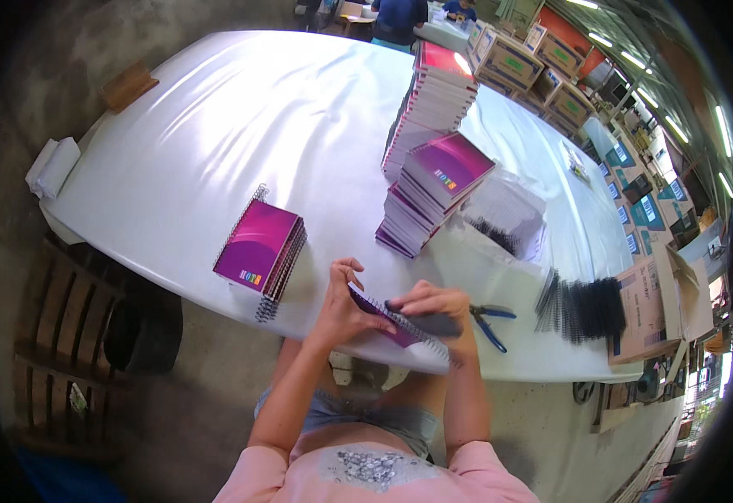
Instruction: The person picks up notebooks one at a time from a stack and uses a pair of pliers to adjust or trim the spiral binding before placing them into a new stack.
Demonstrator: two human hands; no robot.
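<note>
I wear a soft pink top point(383, 478) with a sparkly silver patch point(375, 465) on the front and short blue jean shorts point(366, 415), and my arms are bare with no sleeves on them.

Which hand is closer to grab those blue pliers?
Probably the right hand. It rests on the spiral edge of the notebook, and the blue pliers lie just beside it on the white table. The left hand is on the far side.

Packaging around your white table point(215, 126)

Brown cartons with green labels point(543, 71) stand stacked beyond its far right edge; an open brown carton point(647, 310) sits at its near right corner.
</note>
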